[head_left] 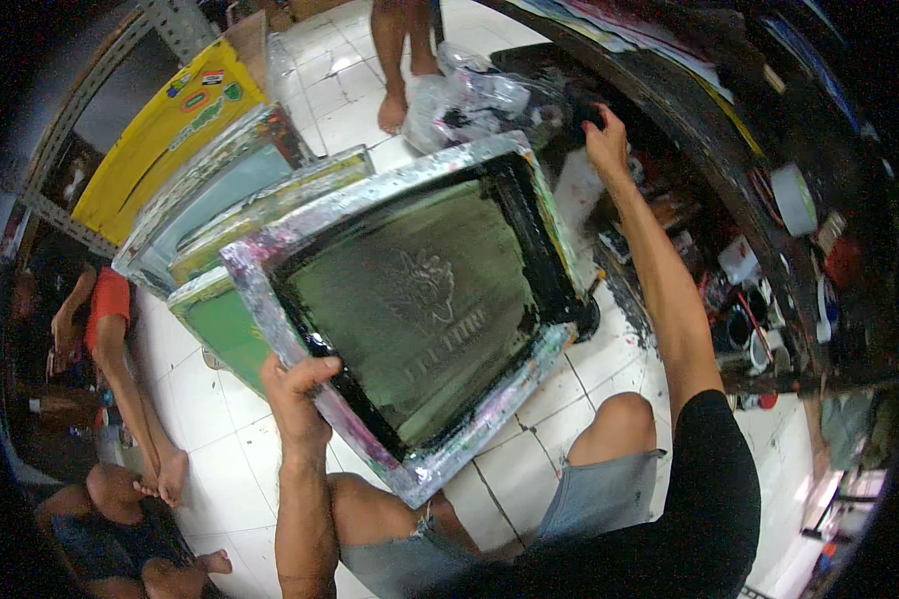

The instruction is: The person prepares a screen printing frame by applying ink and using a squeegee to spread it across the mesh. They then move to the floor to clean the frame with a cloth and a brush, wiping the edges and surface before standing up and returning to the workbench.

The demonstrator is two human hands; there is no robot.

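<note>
My left hand [302, 401] grips the near left edge of a screen-printing frame [260, 290], thumb on top. The frame is tilted, its paint-smeared border surrounding a dark green mesh [355, 299]. A faint emblem with lettering shows on the mesh, and black ink streaks its sides. My right hand [606, 142] is stretched out beyond the frame's far right corner, beside a dark, cluttered shelf. Its fingers are closed around something dark, too hidden to make out. Close to that hand lies a clear plastic bag [469, 105] with dark stuff inside.
More frames [210, 190] and a yellow panel [170, 140] lean together at the left. Shelves with cups, tools and a tape roll [793, 200] line the right. Other people's bare legs [402, 55] appear at the far side and the left, on white floor tiles [215, 449].
</note>
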